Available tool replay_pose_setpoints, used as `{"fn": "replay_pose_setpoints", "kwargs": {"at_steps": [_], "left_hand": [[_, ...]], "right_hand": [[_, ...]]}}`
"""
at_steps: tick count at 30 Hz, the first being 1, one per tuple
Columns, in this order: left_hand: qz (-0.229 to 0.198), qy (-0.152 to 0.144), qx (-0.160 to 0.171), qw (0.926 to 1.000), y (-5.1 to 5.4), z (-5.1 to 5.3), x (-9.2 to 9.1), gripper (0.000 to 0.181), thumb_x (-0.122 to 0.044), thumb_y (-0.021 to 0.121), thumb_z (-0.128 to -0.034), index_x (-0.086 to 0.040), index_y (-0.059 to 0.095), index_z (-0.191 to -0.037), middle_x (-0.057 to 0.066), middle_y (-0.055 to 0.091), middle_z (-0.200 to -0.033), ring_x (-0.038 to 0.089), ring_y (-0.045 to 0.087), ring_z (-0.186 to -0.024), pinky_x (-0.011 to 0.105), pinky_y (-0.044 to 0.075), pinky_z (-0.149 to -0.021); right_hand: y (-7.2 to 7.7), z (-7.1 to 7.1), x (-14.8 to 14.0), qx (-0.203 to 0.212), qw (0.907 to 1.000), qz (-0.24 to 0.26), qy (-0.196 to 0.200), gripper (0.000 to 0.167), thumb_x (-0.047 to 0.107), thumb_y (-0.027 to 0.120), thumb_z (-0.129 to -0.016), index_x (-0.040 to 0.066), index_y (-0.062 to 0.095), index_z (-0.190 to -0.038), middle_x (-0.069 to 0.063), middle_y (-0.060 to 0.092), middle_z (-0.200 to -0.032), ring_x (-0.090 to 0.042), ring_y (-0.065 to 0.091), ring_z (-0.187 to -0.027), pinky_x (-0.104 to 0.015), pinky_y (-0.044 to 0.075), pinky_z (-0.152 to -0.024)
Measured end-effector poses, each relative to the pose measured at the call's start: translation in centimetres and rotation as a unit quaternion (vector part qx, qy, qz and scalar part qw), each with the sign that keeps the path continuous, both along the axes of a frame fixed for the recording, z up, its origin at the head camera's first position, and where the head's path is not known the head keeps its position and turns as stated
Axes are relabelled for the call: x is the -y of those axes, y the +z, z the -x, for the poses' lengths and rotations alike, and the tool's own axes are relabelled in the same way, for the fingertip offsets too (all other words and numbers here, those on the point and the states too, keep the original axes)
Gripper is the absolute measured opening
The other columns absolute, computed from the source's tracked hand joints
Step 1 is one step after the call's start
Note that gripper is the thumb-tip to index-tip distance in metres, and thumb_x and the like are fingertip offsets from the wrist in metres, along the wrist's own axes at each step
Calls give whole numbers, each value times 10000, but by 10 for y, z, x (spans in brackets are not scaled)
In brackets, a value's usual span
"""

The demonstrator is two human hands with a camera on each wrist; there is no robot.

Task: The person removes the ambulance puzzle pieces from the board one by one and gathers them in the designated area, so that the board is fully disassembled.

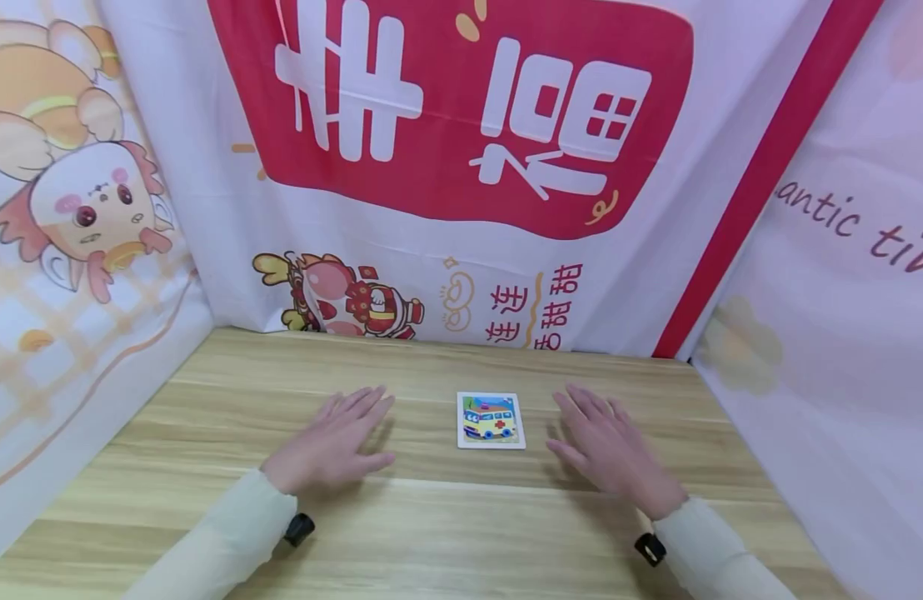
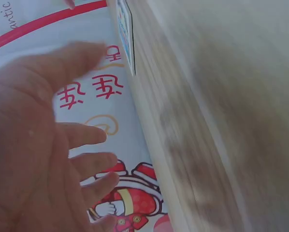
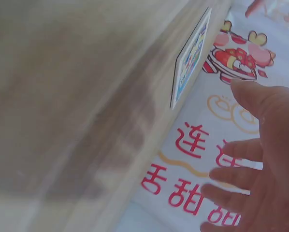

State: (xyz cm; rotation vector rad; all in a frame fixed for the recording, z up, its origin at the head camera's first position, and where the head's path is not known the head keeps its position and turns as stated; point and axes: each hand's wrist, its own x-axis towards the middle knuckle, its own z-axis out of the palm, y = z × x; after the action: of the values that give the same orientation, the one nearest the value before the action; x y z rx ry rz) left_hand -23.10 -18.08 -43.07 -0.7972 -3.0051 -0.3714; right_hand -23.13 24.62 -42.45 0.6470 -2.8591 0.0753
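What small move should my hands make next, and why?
I'd probably ease the right hand toward the card: it lies flat on the table between that hand and the left hand, nearer the right, with neither touching it and both holding nothing.

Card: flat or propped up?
Flat, picture side up. The card shows its printed face in the head view; both wrist views show it lying along the tabletop.

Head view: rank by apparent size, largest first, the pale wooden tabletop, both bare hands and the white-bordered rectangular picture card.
1. Pale wooden tabletop
2. Left hand, right hand: too alike to rank
3. White-bordered rectangular picture card
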Motion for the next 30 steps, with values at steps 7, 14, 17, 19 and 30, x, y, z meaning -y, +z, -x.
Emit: {"fn": "replay_pose_setpoints", "kwargs": {"at_steps": [7, 14, 17, 19, 30], "left_hand": [[-322, -290, 331, 9985, 4, 24, -25, 760, -393, 696, -1006, -3, 410, -1592, 221, 403, -1663, 434, 374, -1545, 644, 257, -1283], [-656, -323, 734, 9946, 8, 48, -61, 675, -328, 748, -982, -50, 499, -1545, 183, 453, -1632, 381, 425, -1517, 588, 338, -1266], [-780, -351, 818, 9930, 4, 59, -75, 627, -296, 756, -976, -60, 536, -1515, 162, 485, -1603, 352, 452, -1495, 548, 375, -1256], [-874, -397, 837, 9919, 1, 66, -82, 597, -269, 761, -970, -47, 560, -1487, 159, 516, -1570, 342, 477, -1471, 528, 399, -1243], [-1294, -260, 1128, 9848, -22, 100, -106, 490, -209, 799, -927, 12, 646, -1338, 135, 624, -1307, 262, 582, -1216, 451, 499, -1129]], "right_hand": [[16, 19, 26, 205, 9988, -72, 436, 662, 429, 742, -982, 56, 559, -1498, -174, 604, -1507, -383, 556, -1414, -609, 446, -1179], [25, 48, 66, 804, 9927, -144, 884, 565, 336, 814, -943, 68, 644, -1410, -134, 671, -1419, -320, 630, -1329, -501, 512, -1149], [24, 60, 83, 1169, 9873, -132, 1068, 532, 290, 823, -936, 81, 657, -1396, -116, 679, -1402, -299, 639, -1309, -479, 522, -1139], [22, 68, 91, 1390, 9829, -82, 1206, 503, 246, 821, -938, 73, 665, -1384, -121, 685, -1384, -293, 647, -1288, -467, 530, -1127], [9, 108, 110, 2140, 9687, 469, 1165, 338, 66, 856, -872, 61, 763, -1198, -89, 769, -1201, -256, 702, -1149, -423, 570, -1058]]}}
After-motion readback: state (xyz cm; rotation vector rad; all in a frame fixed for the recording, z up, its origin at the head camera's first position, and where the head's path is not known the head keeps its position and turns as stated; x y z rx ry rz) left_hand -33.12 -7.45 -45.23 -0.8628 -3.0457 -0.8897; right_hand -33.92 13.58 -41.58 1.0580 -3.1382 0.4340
